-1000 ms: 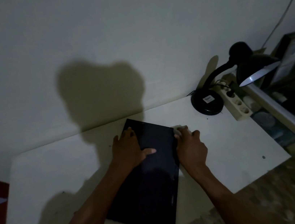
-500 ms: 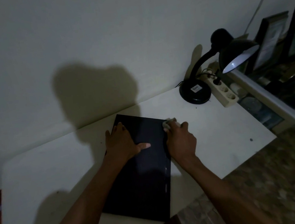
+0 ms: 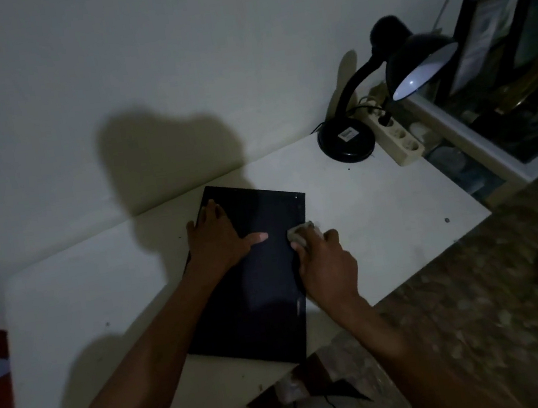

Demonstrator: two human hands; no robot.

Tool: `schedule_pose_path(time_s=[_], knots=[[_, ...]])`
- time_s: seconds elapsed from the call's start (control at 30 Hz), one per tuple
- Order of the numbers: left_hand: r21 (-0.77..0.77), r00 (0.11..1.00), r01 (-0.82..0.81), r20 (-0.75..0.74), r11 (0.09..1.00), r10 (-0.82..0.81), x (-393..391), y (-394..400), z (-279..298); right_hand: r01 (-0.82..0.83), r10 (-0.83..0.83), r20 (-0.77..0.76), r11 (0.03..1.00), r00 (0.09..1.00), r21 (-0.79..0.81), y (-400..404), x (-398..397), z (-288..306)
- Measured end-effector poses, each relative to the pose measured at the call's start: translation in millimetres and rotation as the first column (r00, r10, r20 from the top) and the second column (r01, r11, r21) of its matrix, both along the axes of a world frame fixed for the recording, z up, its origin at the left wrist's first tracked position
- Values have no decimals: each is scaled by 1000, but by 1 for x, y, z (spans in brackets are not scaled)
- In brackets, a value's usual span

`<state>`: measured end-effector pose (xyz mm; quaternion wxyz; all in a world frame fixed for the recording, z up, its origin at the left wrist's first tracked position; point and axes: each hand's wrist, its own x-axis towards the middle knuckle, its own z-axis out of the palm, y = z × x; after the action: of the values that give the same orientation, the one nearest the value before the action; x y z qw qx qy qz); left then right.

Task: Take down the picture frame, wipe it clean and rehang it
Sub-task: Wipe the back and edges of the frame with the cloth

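1. Two bare hands are at work on one flat, dark, glossy rectangular picture frame [image 3: 263, 273], which lies face up on a white rectangular table [image 3: 382, 208] set against a pale wall [image 3: 171, 62].
2. Left hand [image 3: 219, 242]: fingers straight and spread, palm pressed flat on the frame's upper left part, thumb stretched out toward the right hand. It holds nothing.
3. Right hand [image 3: 326, 265]: fingers curled round a small, pale, crumpled cloth [image 3: 301, 234]. The cloth sticks out beyond the fingertips and touches the frame's right edge, just beside the left thumb tip.
4. Frame position: under both hands, long side running away from the person. Its near corner reaches the table's front edge, below the right forearm.
5. Beyond the right hand, at the table's far right corner, stands a black gooseneck desk lamp [image 3: 383, 91] with a round base; its shade is lit.
6. Just beside the lamp base, farther right, lies a cream plastic power strip [image 3: 398, 140] with a plug in it.
7. Well to the right of the right hand, a white shelf [image 3: 459, 139] bears dark-framed pictures [image 3: 485, 31] leaning upright; their detail is too dim to read.
8. Below the right forearm, speckled stone flooring [image 3: 466, 314] shows.
9. Lighting is dim; a shadow falls on the wall above the left hand.
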<state>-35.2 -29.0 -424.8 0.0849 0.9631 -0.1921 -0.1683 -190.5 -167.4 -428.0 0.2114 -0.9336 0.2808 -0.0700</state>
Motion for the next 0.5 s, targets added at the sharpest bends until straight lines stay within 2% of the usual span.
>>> schedule_pose_path(time_s=[0.2, 0.3, 0.4, 0.47, 0.5], knots=[[-40, 1000, -9, 18, 999, 10, -6, 1, -1, -7, 9, -53, 999, 999, 40, 30, -49, -4], [-85, 992, 35, 121, 996, -25, -19, 4, -1, 5, -4, -35, 999, 999, 48, 19, -33, 2], [-195, 978, 104, 198, 975, -64, -37, 9, -1, 15, -14, -7, 999, 1000, 45, 17, -21, 5], [-237, 980, 147, 163, 960, -110, -49, 17, -2, -2, 2, -9, 999, 1000, 36, 21, -26, 3], [-210, 981, 173, 129, 962, -147, -55, 21, -3, -13, 14, -12, 999, 1000, 31, 24, -32, 2]])
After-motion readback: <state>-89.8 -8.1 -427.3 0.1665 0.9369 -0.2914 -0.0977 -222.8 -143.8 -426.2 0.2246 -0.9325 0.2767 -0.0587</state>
